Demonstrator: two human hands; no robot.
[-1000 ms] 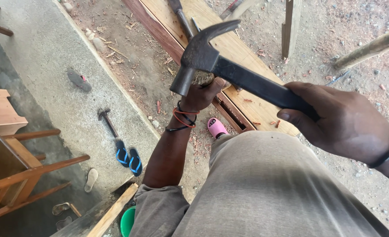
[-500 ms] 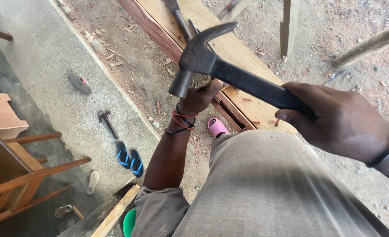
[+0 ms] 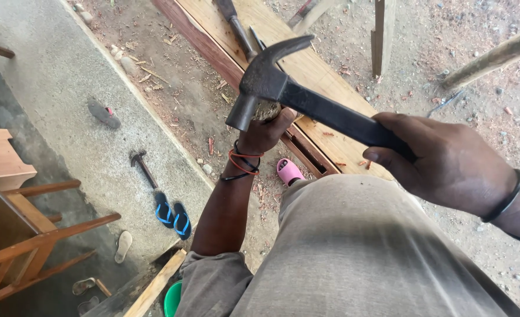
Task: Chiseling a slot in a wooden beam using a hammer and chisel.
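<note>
Nearest me was my own lap in grey dusty cloth trousers (image 3: 359, 252). My right hand (image 3: 441, 161), a black band at the wrist, was clenched around the handle of a black steel claw hammer (image 3: 307, 100); the hammer lay raised across the middle, head to the left, its face tilted down and its claw curving up. My left hand (image 3: 266, 129), with red and black bands at the wrist, reached down beyond my knee, just under the hammer head, fingers curled about something small and brownish; I could not tell what it was or how firmly I held it.

Just beyond that hand, a pink plastic sandal (image 3: 288, 171) lay on the dirt beside a long pale wooden plank (image 3: 307, 58) edged by a reddish-brown wooden strip (image 3: 195, 41), running from near right to far left. On the far part of the plank lay a dark-handled tool (image 3: 236, 26).

Left, on grey concrete (image 3: 54, 82): a small dark hammer (image 3: 142, 167), a pair of blue flip-flops (image 3: 173, 214), and at the near-left edge a brown wooden chair frame (image 3: 31, 235).
</note>
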